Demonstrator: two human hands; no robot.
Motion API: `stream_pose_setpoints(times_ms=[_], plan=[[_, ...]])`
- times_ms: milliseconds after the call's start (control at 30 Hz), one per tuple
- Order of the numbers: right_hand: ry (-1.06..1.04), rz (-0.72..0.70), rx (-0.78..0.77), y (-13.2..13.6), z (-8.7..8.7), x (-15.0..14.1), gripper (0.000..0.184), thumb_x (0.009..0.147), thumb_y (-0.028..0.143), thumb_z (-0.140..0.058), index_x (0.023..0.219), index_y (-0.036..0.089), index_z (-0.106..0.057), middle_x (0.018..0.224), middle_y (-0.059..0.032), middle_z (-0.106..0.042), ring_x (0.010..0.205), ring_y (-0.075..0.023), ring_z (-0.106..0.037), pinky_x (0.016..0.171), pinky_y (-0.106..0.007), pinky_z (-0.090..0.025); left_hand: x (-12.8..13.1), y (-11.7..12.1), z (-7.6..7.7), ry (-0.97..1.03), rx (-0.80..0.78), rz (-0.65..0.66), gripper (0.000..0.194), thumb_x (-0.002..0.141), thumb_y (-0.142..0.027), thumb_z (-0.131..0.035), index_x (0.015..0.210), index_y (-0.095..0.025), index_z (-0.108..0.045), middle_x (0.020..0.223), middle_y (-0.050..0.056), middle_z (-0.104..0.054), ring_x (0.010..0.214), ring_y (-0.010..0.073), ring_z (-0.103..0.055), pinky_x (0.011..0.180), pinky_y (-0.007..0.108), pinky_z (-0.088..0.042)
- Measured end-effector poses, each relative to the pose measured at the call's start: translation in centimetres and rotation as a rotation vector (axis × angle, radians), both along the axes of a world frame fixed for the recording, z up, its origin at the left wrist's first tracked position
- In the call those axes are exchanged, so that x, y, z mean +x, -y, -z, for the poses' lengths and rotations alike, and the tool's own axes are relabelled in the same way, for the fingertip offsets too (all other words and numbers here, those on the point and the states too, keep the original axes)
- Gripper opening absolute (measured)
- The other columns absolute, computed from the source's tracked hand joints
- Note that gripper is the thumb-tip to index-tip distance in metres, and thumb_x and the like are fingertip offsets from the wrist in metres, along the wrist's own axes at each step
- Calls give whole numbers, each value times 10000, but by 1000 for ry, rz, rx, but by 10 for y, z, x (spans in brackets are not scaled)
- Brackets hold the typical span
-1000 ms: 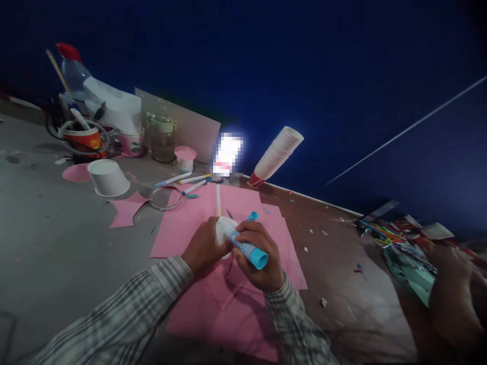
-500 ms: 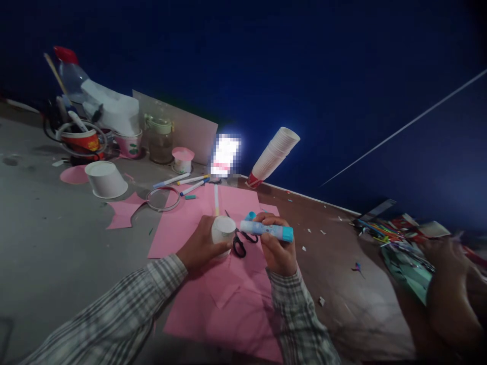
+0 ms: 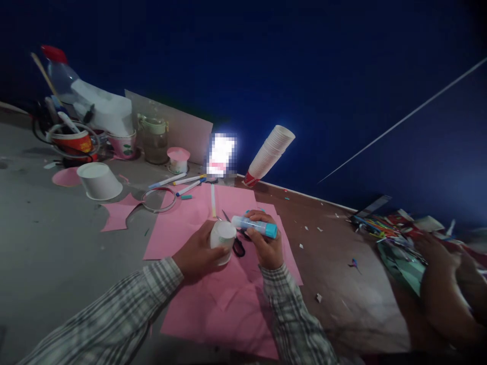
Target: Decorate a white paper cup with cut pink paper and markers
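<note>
Dark blue wall (image 3: 323, 76) across the back; worktop (image 3: 57, 253) below it, grey at left, browner at right; pink sheets (image 3: 177, 230) overlap on the worktop, mid-frame, under both hands; another person's forearms (image 3: 443, 284) at far right, blurred, beside a cluttered pile (image 3: 403, 228), its items mostly hard to tell; pale board (image 3: 184, 114) stands behind the jar; red-capped bottle (image 3: 63, 78) back left; stack of paper cups (image 3: 268, 154) tilted to the right near the wall, red at its lower end; left hand (image 3: 198, 249) and right hand (image 3: 269, 248) apart from each other, plaid sleeves on both, each gripping something; upside-down white tub (image 3: 99, 181) on the worktop at left; glass jar (image 3: 154, 144) with pale green lid, back left; bright panel (image 3: 220, 152) pixelated, unreadable; white cup (image 3: 223, 234) clamped between thumb and fingers of left hand, above the pink sheets; glue stick (image 3: 253, 225), blue-ended, pinched in right hand, lying nearly level, its white end right by the cup's upper edge, contact cannot be told; grey ring (image 3: 155, 211) flat, partly over the pink sheets; scissors (image 3: 241, 254), black-handled, under and behind the glue stick, partly hidden; three pens (image 3: 189, 179) side by side beyond the ring; teal cap (image 3: 186, 197) just below the pens; small paper scrap (image 3: 318, 298) at right on the brown part
</note>
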State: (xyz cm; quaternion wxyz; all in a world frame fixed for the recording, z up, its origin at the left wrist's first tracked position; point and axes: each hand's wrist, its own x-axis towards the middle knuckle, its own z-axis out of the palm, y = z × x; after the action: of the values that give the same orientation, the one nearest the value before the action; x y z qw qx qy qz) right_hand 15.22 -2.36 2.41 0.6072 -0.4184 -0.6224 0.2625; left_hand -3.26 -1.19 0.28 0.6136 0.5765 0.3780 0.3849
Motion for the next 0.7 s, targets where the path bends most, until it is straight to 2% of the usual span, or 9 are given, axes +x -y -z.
stream_pose_setpoints(times_ms=[133,233,400,567,700], plan=[[-211,2,-7,1,1,3,179,804,293,-642,952,215,-577,988,-69,-592,854,-200,-609,756,-400,-524,-2,-4,2,56,-26,10,462,716,-274,-677,1137,-152,-532,1035,81,-654,982,254,-605,874,428,-489],[-272,-84,-23,6,-1,1,190,785,302,-663,942,225,-589,963,-62,-598,917,-223,-602,760,-401,-521,-5,-8,6,56,47,-15,523,712,-271,-689,1191,-145,-520,1151,109,-632,1093,274,-573,964,431,-448],[-93,-160,-49,15,-9,-5,165,787,271,-653,936,220,-602,941,-64,-624,920,-224,-609,809,-410,-506,-5,-10,12,30,135,-9,514,751,-292,-668,1213,-143,-500,1179,120,-612,1104,267,-562,962,405,-454],[94,-104,25,16,-21,-10,147,794,181,-627,934,217,-602,925,-55,-616,897,-209,-611,823,-403,-494,-3,-9,9,-19,163,-25,483,749,-288,-665,1183,-142,-512,1117,102,-625,1036,252,-577,939,398,-459],[126,-38,62,12,-19,-7,141,799,191,-621,935,218,-599,918,-60,-619,904,-220,-611,828,-416,-498,-3,-6,4,24,130,24,447,757,-294,-658,1159,-148,-527,1096,89,-631,1031,250,-571,929,380,-459]])
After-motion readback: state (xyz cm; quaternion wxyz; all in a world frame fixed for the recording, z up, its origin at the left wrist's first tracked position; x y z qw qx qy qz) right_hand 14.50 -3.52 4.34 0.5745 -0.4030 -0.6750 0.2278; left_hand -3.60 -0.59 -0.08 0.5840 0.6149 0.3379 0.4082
